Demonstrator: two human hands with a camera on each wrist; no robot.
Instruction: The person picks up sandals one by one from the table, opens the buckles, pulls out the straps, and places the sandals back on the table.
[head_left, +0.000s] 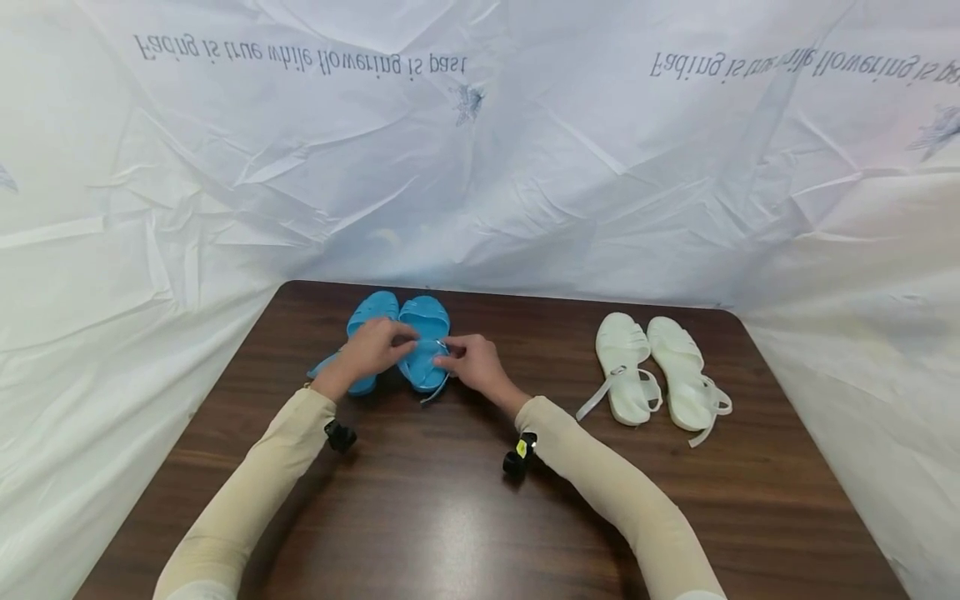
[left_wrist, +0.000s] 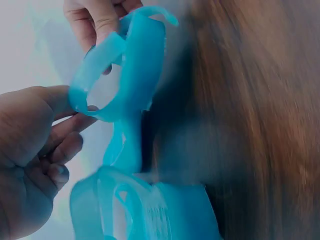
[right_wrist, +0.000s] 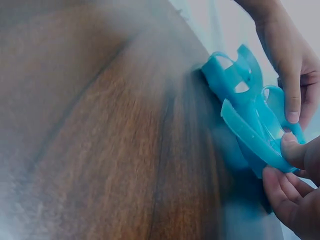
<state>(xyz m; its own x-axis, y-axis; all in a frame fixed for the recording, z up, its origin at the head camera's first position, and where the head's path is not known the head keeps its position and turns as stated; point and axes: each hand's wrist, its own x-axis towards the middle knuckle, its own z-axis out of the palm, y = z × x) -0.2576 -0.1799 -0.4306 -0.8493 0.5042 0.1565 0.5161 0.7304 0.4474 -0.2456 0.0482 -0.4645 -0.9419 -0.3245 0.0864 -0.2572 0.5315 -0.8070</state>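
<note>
A blue sandal (head_left: 425, 312) lies on the table with its toe pointing away, and both hands are at its ankle strap (left_wrist: 95, 70). My left hand (head_left: 375, 346) pinches the looped strap between thumb and forefinger, its other fingers loosely bent. From the right side, my right hand (head_left: 476, 362) pinches the strap near the buckle; in the right wrist view, thumb and fingers grip it while a loose strap end (right_wrist: 240, 125) sticks out. The buckle itself is mostly hidden by fingers. Beside it on the left lies a second blue sandal (head_left: 372, 308), partly covered by my left hand.
To the right on the brown table (head_left: 420, 500) lie two white sandals, one (head_left: 622, 333) nearer and another (head_left: 678, 358) beside it, their straps loose. White printed sheeting (head_left: 480, 183) hangs behind the table and along its sides.
</note>
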